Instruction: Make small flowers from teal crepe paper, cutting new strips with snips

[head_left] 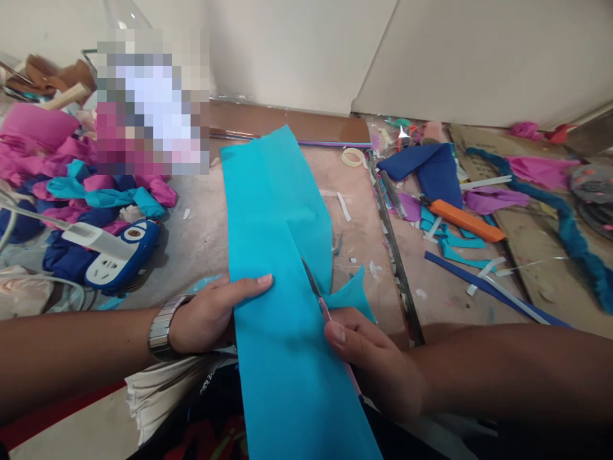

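Observation:
A long strip of turquoise crepe paper (272, 211) lies across the table toward me. My left hand (211, 316), with a metal watch on its wrist, pinches the paper's left edge, thumb on top. My right hand (378, 364) is closed on a pair of pink-handled scissors (318, 297). The blades sit in a slit that runs up the middle of the paper. A cut flap (352, 294) curls away to the right of the blades.
Crumpled pink, blue and turquoise paper (71, 185) is heaped at left beside a blue and white glue gun (119, 252). A long metal ruler (395, 255), an orange cutter (464, 220), paper scraps and a tape roll (353, 156) lie at right.

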{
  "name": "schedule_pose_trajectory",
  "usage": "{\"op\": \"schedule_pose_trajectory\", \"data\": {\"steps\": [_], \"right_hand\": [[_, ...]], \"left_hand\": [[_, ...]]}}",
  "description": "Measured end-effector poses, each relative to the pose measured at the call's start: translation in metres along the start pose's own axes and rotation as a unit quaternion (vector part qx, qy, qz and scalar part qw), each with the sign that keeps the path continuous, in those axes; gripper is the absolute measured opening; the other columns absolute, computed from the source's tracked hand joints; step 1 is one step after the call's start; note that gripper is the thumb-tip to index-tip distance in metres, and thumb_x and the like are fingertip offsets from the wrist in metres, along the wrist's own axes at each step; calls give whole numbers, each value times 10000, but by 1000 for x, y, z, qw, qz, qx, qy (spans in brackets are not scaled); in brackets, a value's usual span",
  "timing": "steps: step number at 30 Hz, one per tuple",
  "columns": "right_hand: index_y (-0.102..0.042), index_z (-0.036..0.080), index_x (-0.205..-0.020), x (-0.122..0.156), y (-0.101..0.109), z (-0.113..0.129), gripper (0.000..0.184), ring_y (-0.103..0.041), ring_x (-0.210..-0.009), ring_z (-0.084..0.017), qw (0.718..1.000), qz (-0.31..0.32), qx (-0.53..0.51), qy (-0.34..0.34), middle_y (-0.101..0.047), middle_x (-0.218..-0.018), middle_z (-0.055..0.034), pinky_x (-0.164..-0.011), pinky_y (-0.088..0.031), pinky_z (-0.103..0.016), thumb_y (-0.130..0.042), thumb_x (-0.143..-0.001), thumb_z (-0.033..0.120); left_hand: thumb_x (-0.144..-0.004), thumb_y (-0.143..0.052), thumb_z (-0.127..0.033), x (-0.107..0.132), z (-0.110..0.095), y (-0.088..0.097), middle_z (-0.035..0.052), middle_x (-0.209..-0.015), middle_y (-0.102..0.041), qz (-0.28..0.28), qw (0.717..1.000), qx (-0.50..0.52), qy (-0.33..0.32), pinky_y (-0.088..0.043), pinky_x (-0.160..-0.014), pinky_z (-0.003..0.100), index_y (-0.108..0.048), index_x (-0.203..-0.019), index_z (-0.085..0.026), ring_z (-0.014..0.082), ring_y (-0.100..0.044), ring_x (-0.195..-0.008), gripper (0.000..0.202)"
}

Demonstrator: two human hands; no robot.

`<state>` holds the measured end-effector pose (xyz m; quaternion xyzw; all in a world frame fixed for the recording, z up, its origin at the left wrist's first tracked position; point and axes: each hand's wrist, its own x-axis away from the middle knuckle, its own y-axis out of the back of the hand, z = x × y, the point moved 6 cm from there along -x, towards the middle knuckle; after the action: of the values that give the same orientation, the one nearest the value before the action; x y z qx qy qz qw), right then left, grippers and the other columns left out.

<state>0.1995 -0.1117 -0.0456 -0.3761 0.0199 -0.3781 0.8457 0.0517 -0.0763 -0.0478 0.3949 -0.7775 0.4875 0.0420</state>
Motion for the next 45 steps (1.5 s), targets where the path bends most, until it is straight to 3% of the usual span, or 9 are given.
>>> {"op": "schedule_pose_trajectory", "data": {"steps": [4, 9, 16, 21, 27, 35, 45], "right_hand": [[-551, 167, -661, 0, 1, -1, 520, -474, -509, -99, 1000, -3, 1, -6, -500, -549, 35, -521, -374, -233, -551, -999, 563], [-459, 192, -567, 0, -1, 2, 572, -429, -465, -86, 1000, 9, -9, 26, -429, -490, 44, -482, -342, -225, -479, -1050, 498], [-452, 197, -549, -1, -1, 3, 589, -434, -453, -88, 999, 11, -5, 32, -443, -477, 35, -463, -330, -231, -457, -1059, 491], [-472, 194, -559, -2, 0, 4, 579, -436, -458, -88, 1000, 7, 6, 13, -438, -489, 40, -470, -343, -230, -496, -1038, 519], [-455, 191, -529, -4, -3, 7, 595, -452, -453, -87, 999, 31, 4, 44, -459, -469, 35, -471, -363, -223, -466, -1064, 452], [-488, 172, -542, -4, -3, 7, 576, -473, -466, -82, 998, 29, 8, 49, -481, -486, 31, -483, -373, -210, -490, -1059, 426], [-489, 180, -527, -5, -5, 15, 595, -449, -438, -87, 995, 58, -13, 85, -462, -459, 28, -439, -330, -211, -417, -1087, 367]], "left_hand": [[-1003, -565, -405, 0, 2, 1, 205, -1264, -733, 12, 1000, 15, 8, -513, -1074, 540, -641, -1357, -116, 366, -702, -1186, 464], [-972, -614, -412, 1, 3, 5, 194, -1275, -731, -25, 1000, -8, 8, -544, -1039, 527, -648, -1353, -135, 365, -715, -1158, 473], [-944, -643, -450, 2, 4, 6, 201, -1263, -734, -51, 998, -18, 21, -567, -998, 535, -683, -1284, -124, 376, -723, -1131, 473], [-952, -637, -423, 0, 1, 2, 193, -1239, -746, -37, 999, -14, 3, -571, -983, 528, -672, -1293, -129, 372, -720, -1137, 452], [-965, -616, -400, -2, -3, -4, 188, -1145, -777, -1, 1000, -9, -20, -589, -935, 489, -702, -1222, -113, 356, -736, -1091, 394], [-974, -611, -391, -1, -1, -3, 179, -1122, -784, 3, 1000, -3, -7, -599, -925, 460, -719, -1186, -112, 327, -756, -1041, 367], [-923, -685, -408, -1, 2, 6, 200, -1288, -723, -50, 999, -19, 5, -573, -999, 525, -645, -1357, -134, 374, -714, -1152, 514]]}}
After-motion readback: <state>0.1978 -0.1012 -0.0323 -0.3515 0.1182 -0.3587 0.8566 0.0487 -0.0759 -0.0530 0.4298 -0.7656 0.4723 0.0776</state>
